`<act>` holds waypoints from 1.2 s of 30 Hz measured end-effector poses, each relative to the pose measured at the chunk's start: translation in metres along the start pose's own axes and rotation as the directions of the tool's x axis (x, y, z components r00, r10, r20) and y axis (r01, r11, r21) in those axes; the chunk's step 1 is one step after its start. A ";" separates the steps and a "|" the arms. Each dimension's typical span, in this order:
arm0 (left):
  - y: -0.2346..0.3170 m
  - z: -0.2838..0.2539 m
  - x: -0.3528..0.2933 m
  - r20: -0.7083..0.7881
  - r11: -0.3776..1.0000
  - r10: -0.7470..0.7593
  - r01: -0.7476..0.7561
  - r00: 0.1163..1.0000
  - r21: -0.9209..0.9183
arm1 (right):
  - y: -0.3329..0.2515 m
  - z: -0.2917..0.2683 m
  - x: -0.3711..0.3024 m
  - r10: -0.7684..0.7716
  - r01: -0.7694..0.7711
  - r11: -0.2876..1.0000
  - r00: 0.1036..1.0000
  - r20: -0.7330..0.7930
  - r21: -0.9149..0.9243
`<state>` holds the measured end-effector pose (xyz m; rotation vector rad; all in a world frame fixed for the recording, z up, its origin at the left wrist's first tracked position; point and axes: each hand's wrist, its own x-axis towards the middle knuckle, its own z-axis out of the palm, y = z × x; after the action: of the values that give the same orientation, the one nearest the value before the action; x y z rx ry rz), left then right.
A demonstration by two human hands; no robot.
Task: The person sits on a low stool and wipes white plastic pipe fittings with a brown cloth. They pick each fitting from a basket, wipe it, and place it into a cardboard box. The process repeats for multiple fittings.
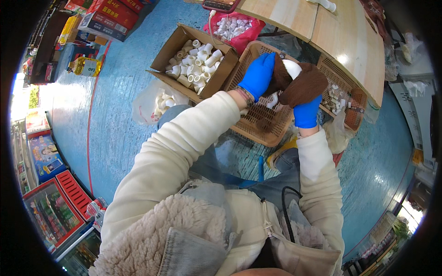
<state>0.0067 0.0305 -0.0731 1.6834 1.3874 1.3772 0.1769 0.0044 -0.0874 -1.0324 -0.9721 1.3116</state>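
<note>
Both my hands wear blue gloves, with dark brown fabric over the finger ends. My left hand [258, 77] and my right hand [305, 105] are drawn close together above a tan plastic basket [234, 79]. Between them sits a smooth white pipe fitting [292, 69], partly covered by the brown fabric [307, 84]. Both hands look closed around it, though the fabric hides the separate fingers. Below, another white curved fitting [272, 100] shows in the basket.
A cardboard box [162, 57] full of white fittings stands left of the basket, beside a clear bag [143, 102] of more. Beyond are a pink bag [251, 39] and a wooden table [290, 17]. A second basket [357, 110] holds small white pieces.
</note>
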 end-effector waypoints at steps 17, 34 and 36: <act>0.008 -0.007 0.000 0.082 0.990 -0.093 0.084 0.992 0.110 | -0.011 -0.001 0.001 -0.038 0.073 0.910 0.995 0.093 -0.409; 0.050 -0.037 0.007 0.147 0.983 0.109 -0.129 0.983 0.134 | -0.016 0.006 0.000 0.142 0.039 0.930 0.878 0.457 -0.366; 0.047 -0.036 0.006 0.133 0.999 0.041 -0.036 0.990 -0.041 | -0.027 0.014 -0.004 0.094 0.228 0.806 0.862 0.498 -0.547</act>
<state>-0.0100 0.0154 -0.0183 1.7516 1.2520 1.2780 0.1702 0.0016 -0.0575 -1.1103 -1.9014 1.2651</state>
